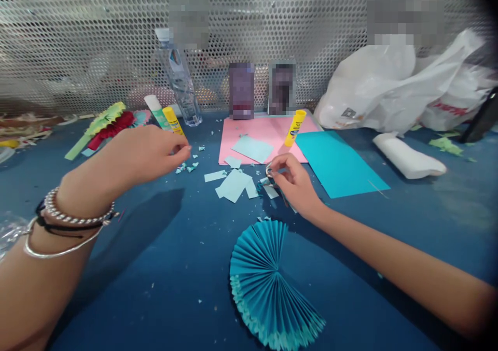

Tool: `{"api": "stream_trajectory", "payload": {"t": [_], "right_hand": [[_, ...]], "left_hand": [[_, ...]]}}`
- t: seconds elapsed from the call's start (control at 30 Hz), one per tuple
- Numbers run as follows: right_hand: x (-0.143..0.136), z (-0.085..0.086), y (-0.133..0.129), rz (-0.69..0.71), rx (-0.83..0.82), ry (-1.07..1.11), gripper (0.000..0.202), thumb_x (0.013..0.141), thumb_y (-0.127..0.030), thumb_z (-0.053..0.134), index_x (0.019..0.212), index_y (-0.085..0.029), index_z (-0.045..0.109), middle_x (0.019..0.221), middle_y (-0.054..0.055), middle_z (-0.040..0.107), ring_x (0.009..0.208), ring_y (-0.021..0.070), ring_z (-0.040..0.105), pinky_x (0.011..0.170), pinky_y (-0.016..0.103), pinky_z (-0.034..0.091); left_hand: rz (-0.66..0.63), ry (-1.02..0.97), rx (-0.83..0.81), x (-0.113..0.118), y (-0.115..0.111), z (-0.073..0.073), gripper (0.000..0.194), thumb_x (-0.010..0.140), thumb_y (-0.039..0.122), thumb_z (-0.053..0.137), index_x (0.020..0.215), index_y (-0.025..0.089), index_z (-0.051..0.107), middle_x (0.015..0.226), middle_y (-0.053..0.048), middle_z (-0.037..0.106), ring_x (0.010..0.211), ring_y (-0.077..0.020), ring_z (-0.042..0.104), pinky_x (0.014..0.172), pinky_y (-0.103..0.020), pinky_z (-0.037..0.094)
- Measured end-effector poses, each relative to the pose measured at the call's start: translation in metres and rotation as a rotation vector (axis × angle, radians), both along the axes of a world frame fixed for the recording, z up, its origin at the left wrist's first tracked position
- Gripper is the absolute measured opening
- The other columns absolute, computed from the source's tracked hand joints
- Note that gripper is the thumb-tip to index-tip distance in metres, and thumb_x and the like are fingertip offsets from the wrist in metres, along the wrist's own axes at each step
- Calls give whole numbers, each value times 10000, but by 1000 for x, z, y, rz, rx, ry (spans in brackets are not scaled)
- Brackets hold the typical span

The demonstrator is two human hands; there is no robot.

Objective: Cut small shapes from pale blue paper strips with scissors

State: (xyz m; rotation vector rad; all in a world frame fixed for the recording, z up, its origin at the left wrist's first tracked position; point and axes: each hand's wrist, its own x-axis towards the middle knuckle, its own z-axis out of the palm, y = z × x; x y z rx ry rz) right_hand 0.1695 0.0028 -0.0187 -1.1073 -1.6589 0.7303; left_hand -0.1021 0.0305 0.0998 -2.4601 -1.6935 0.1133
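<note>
Head camera, looking forward and down, close.

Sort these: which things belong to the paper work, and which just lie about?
Likely in use:
pleated teal fan
pale paper pieces
ringed metal tool in right hand
yellow glue sticks
pink sheets
teal sheet

Likely just lying about:
water bottle
plastic bags

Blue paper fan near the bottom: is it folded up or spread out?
Spread, but not a full circle: the fan shows pleats radiating from one centre and a gap at right.
</note>
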Motion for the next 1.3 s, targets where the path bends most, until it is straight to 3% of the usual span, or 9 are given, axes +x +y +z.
{"api": "stream_trajectory", "payload": {"t": [0.1, 0.2, 0.3, 0.4, 0.6, 0.83, 1.07, 1.2, 1.3], "right_hand": [[1, 5, -1, 14, 49, -44, 164, 747, -68, 416, 829, -205, 457, 905, 24, 460, 785, 131, 491, 580, 249, 417], [1, 12, 6, 16, 136, -167, 208, 741, -56, 415, 868, -210, 473, 941, 42, 479, 835, 160, 494, 645, 291, 431], [-1, 15, 23, 34, 263, -381, 319, 721, -53, 461, 985, -223, 515, 1020, 65, 492, 966, 222, 459, 801, 398, 401], [-10, 10, 45, 144, 379, -626, 385, 705, -72, 520, 1053, -236, 542, 1153, 76, 475, 1083, 290, 368, 872, 496, 328], [-24, -1, 67, 150, 417, -762, 262, 758, -89, 464, 940, -207, 612, 1154, 79, 486, 1065, 283, 357, 815, 462, 365], [-3, 16, 68, 184, 414, -763, 211, 731, -87, 478, 856, -208, 596, 1120, 70, 485, 1079, 279, 361, 820, 444, 354], [0, 15, 71, 41, 377, -408, 321, 712, -41, 415, 972, -208, 504, 1037, 76, 492, 1016, 243, 428, 857, 417, 357], [0, 9, 69, 51, 344, -263, 368, 722, -48, 413, 1049, -210, 461, 1052, 80, 487, 990, 222, 445, 833, 383, 384], [3, 5, 69, 44, 305, -200, 342, 741, -61, 423, 1048, -207, 458, 1020, 66, 486, 895, 184, 485, 761, 330, 420]], "left_hand": [[-77, -100, 33, 20, 3, -18, 294, 827, 390, 389, 931, 221, 605, 761, -14, 618, 662, -178, 536, 592, -262, 355], [-148, -277, 19, 40, 14, -51, 430, 840, 363, 400, 1219, 161, 411, 922, -79, 609, 827, -221, 536, 680, -294, 387], [-184, -284, 41, 54, 26, -80, 447, 816, 387, 456, 1163, 106, 466, 1012, -145, 559, 914, -268, 487, 775, -357, 369], [-141, -351, 32, 60, 38, -95, 355, 789, 335, 514, 1057, 105, 547, 973, -148, 549, 943, -276, 462, 815, -383, 348], [-122, -427, -26, 57, 51, -98, 250, 741, 310, 574, 927, 143, 594, 858, -88, 596, 856, -230, 517, 778, -338, 382], [-89, -517, -31, 55, 49, -100, 453, 711, 316, 600, 1119, 143, 510, 916, -92, 635, 827, -231, 558, 736, -339, 406], [-108, -739, -68, 68, 52, -86, 302, 751, 237, 547, 1052, 208, 542, 802, -24, 650, 703, -159, 595, 661, -274, 442], [-131, -790, 71, 84, 45, -76, 244, 789, 232, 510, 1028, 206, 550, 842, -21, 635, 759, -164, 583, 716, -293, 441], [-202, -740, 187, 96, 33, -77, 183, 803, 186, 498, 967, 199, 577, 877, -24, 632, 855, -189, 541, 797, -331, 403]]}}
